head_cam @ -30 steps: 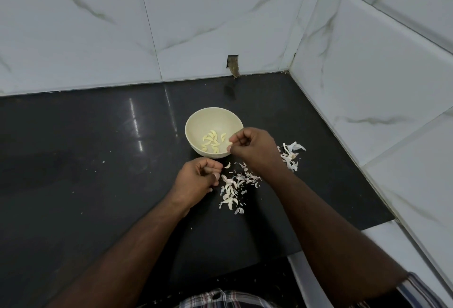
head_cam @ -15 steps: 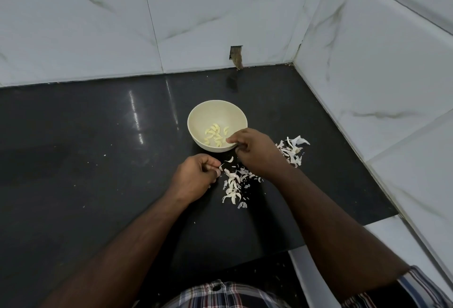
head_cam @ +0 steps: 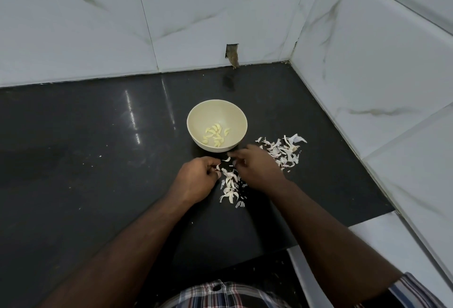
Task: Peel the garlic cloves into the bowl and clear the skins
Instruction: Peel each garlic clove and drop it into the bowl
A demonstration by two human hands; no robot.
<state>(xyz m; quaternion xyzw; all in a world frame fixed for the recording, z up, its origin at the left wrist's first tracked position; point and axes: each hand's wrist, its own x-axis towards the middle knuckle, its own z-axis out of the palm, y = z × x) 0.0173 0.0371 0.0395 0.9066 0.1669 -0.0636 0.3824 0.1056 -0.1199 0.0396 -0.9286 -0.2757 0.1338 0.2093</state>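
both arms reach forward, bare, and bend in toward each other. the left hand [head_cam: 193, 180] is curled with its fingertips pinched together. the right hand [head_cam: 257, 167] is just beside it, fingers bent down, a bit blurry.

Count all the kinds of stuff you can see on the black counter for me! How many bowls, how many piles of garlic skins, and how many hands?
Bowls: 1, the cream bowl with peeled cloves inside.
Piles of garlic skins: 2, the near pile and the right pile.
Hands: 2, the left hand and the right hand.
Total: 5
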